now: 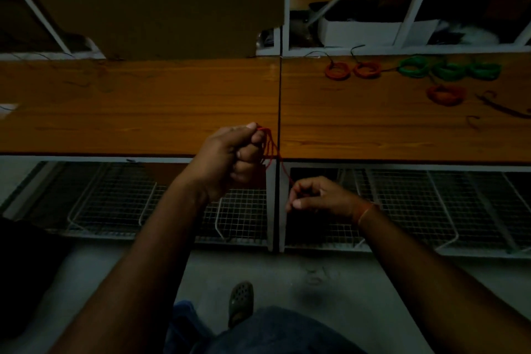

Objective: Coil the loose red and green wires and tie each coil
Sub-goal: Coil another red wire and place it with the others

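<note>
— Where do we stand against the long orange-brown wooden bench top (143, 112)?

— We sit at its near edge, both hands held just off that edge, above the white wire-mesh racks (120, 204) under the bench. Most of the bench's left half lies bare, and a dark seam (280, 100) splits the top into two boards.

— What do we count on it?

— At the bench's far right we see three finished red wire coils (338, 70) and a row of green wire coils (413, 67), about three, though their overlap blurs the count. A dark loose strand (500, 106) lies near the bench's right end.

— And the wire we work on?

— Our left hand (230, 155) is clenched around loops of thin red wire (268, 144), which hang from its fingertips right at the bench's near edge, beside the seam. One strand runs down from those loops to our right hand (319, 198), below the edge, which pinches it between thumb and curled fingers.
</note>
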A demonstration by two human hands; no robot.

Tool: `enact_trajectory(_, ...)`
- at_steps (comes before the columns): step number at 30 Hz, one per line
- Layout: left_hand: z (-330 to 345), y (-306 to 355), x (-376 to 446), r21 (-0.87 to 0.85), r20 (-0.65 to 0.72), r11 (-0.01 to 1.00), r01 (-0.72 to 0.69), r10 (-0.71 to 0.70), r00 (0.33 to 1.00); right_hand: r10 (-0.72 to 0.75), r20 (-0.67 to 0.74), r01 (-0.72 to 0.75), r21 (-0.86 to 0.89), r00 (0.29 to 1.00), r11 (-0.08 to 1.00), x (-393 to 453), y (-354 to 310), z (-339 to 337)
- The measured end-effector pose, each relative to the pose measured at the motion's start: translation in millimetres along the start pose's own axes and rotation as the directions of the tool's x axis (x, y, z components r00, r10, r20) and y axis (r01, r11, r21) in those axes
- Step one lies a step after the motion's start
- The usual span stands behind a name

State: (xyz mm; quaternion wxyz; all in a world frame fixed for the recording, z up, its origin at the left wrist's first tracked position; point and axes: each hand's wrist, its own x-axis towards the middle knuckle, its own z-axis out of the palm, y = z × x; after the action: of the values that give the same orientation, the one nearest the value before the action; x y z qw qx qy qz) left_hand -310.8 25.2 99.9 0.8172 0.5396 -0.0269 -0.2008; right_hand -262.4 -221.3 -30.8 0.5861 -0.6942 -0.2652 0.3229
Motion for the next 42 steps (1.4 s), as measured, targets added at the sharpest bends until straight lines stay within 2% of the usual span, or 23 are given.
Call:
enact_trajectory(2,-8,-7,3,-0.216,0.076,0.976,0.038,-0.022,0.997,-0.040,-0.087,0.061,0.254,0.995,0.965,2,-8,8)
enact_trajectory(3,-13,-11,6,-0.321,0.141,0.945,0.060,-0.015,0.990,-0.042,-0.161,0.090,0.303,0.986,0.949,5,-13,10)
enact_trajectory(5,-23,-16,11,-0.503,0.263,0.859,0.099,0.044,0.964,-0.033,-0.304,0.106,0.226,0.952,0.968,10,-21,7)
enact_trajectory(7,-31,-18,14,-0.627,0.303,0.769,0.121,0.097,0.948,-0.034,-0.358,0.075,0.102,0.933,0.992,9,-23,0)
enact_trajectory(9,-39,-15,14,-0.706,0.255,0.704,0.076,0.152,0.955,-0.034,-0.371,0.033,-0.009,0.928,0.999,2,-21,-8)
enact_trajectory(12,-53,-8,17,-0.802,0.106,0.595,-0.055,0.231,0.967,-0.053,-0.396,-0.030,-0.200,0.917,0.979,-8,-8,-13)
enact_trajectory(14,-63,-3,19,-0.821,-0.003,0.551,-0.153,0.263,0.965,-0.065,-0.433,-0.049,-0.248,0.899,0.968,-13,-1,-8)
enact_trajectory(16,-66,-1,21,-0.778,-0.106,0.575,-0.253,0.276,0.955,-0.114,-0.461,-0.038,-0.308,0.880,0.951,-17,-2,1)
enact_trajectory(17,-65,0,24,-0.736,-0.147,0.610,-0.293,0.278,0.949,-0.165,-0.422,-0.021,-0.402,0.891,0.915,-18,-7,4)
enact_trajectory(20,-60,-2,30,-0.561,-0.256,0.743,-0.366,0.264,0.930,-0.215,-0.139,0.075,-0.649,0.967,0.757,-17,-36,14)
enact_trajectory(23,-54,-7,35,-0.221,-0.341,0.895,-0.388,0.302,0.890,-0.234,-0.018,0.158,-0.685,0.972,0.711,-15,-71,18)
enact_trajectory(25,-48,-13,35,0.005,-0.316,0.946,-0.324,0.309,0.897,-0.296,0.006,0.226,-0.663,0.955,0.714,-13,-92,20)
enact_trajectory(31,-27,-22,31,0.332,-0.118,0.929,-0.164,0.213,0.970,-0.423,-0.100,0.298,-0.566,0.901,0.769,-1,-131,17)
enact_trajectory(34,-27,-23,29,0.350,-0.069,0.929,-0.123,0.156,0.985,-0.452,-0.161,0.278,-0.597,0.878,0.753,7,-137,11)
enact_trajectory(37,-26,-21,26,0.252,0.015,0.959,-0.131,0.132,0.991,-0.450,-0.197,0.251,-0.609,0.871,0.752,14,-138,7)
enact_trajectory(40,-24,-16,23,0.295,0.090,0.947,-0.127,0.105,0.990,-0.412,-0.257,0.226,-0.535,0.874,0.814,22,-135,7)
enact_trajectory(42,-26,-14,22,0.334,0.122,0.932,-0.141,0.105,0.987,-0.359,-0.306,0.215,-0.415,0.882,0.884,27,-132,7)
